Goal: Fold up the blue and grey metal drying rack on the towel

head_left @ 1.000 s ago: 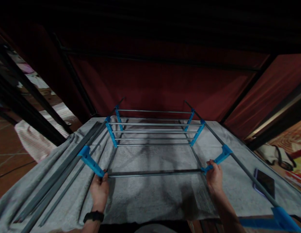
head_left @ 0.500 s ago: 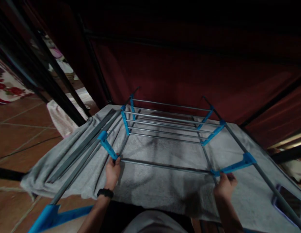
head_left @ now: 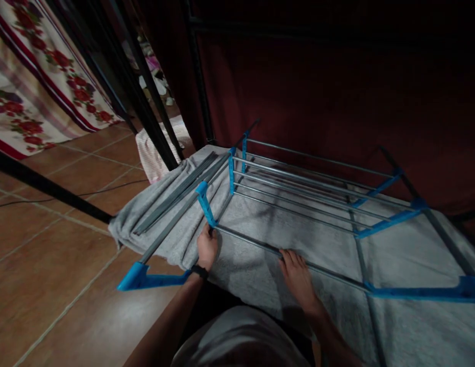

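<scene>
A partly built rack of grey metal tubes and blue plastic brackets lies across a grey blanket (head_left: 256, 275). My left hand (head_left: 207, 247), with a black band on its wrist, is closed at the lower end of a blue bracket (head_left: 206, 204), where the near crossbar (head_left: 247, 240) meets it. Its fingertips are partly hidden. Further along that same crossbar, my right hand (head_left: 296, 275) has its fingers curled over the tube from above. The crossbar's right end meets another blue bracket (head_left: 424, 294). Several thinner tubes (head_left: 298, 177) span the rack's far part.
Loose grey tubes (head_left: 176, 193) lie on the blanket at the left. Another blue bracket (head_left: 153, 279) juts over the tiled floor (head_left: 61, 265). A dark red curtain (head_left: 317, 97) hangs behind, and black metal posts (head_left: 141, 102) stand at the left, near a flowered cloth (head_left: 49, 76).
My right hand has left the right-hand bracket and moved left onto the middle of the near crossbar. My left hand stays at its bracket. The view has turned left.
</scene>
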A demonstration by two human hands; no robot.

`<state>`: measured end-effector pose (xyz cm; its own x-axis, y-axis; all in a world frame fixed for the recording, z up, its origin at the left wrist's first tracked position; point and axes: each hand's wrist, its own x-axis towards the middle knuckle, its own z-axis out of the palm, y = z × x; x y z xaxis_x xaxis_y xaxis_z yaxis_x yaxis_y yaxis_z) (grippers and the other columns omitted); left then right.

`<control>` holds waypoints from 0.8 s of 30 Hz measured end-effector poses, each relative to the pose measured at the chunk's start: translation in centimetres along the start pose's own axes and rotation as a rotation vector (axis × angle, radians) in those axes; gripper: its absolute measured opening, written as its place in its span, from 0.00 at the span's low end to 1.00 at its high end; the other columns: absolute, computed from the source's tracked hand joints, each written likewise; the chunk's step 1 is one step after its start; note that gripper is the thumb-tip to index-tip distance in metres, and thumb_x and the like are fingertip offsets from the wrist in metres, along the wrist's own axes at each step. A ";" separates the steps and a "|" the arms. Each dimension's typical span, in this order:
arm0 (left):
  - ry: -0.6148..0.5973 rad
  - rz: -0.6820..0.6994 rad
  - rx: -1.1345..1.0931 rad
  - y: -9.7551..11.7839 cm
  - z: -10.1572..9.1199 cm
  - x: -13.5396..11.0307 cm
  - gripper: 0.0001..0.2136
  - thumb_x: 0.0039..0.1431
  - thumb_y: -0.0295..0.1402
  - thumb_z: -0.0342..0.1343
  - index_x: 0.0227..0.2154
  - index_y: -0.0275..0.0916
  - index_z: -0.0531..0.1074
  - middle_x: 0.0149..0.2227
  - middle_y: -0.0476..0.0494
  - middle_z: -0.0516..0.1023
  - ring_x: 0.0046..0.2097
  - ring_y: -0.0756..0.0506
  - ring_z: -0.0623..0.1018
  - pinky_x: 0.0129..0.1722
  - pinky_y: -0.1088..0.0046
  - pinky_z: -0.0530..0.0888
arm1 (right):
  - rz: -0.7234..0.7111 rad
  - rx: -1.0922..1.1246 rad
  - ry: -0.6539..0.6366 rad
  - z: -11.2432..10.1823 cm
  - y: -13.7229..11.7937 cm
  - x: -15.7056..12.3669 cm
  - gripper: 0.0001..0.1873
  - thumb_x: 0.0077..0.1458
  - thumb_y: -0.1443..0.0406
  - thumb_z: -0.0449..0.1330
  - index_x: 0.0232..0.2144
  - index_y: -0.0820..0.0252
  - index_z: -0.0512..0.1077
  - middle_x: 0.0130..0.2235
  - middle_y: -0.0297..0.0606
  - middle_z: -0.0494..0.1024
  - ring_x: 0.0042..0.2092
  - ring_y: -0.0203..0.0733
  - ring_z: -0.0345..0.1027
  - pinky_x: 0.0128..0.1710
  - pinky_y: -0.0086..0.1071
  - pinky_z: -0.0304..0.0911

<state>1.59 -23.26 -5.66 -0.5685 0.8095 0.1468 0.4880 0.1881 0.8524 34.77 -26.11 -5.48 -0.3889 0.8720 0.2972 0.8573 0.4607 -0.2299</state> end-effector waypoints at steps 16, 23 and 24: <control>0.038 -0.121 0.128 0.6 0.5 -0.5 0.19 0.64 0.25 0.51 0.56 0.32 0.75 0.51 0.30 0.82 0.53 0.35 0.81 0.54 0.59 0.74 | -0.066 -0.026 -0.104 1.5 0.4 1.9 0.11 0.69 0.66 0.52 0.44 0.53 0.76 0.43 0.40 0.81 0.43 0.46 0.74 0.39 0.38 0.64; 0.027 -0.143 0.130 0.8 0.5 -0.6 0.20 0.66 0.25 0.50 0.58 0.31 0.73 0.51 0.28 0.82 0.53 0.34 0.81 0.53 0.60 0.74 | -0.064 0.040 -0.073 2.0 0.8 1.8 0.12 0.69 0.65 0.52 0.45 0.52 0.76 0.43 0.40 0.82 0.42 0.45 0.75 0.38 0.36 0.65; 0.028 -0.138 0.122 0.8 0.6 -0.7 0.20 0.66 0.25 0.49 0.58 0.31 0.73 0.51 0.28 0.82 0.53 0.34 0.81 0.53 0.60 0.74 | -0.066 0.037 -0.070 2.0 0.8 1.8 0.12 0.69 0.65 0.52 0.45 0.52 0.76 0.43 0.40 0.82 0.42 0.45 0.75 0.37 0.36 0.65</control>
<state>2.72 -23.34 -5.37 -0.6529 0.7559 0.0484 0.4798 0.3633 0.7986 34.05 -23.87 -7.03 -0.4676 0.8486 0.2473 0.8167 0.5218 -0.2463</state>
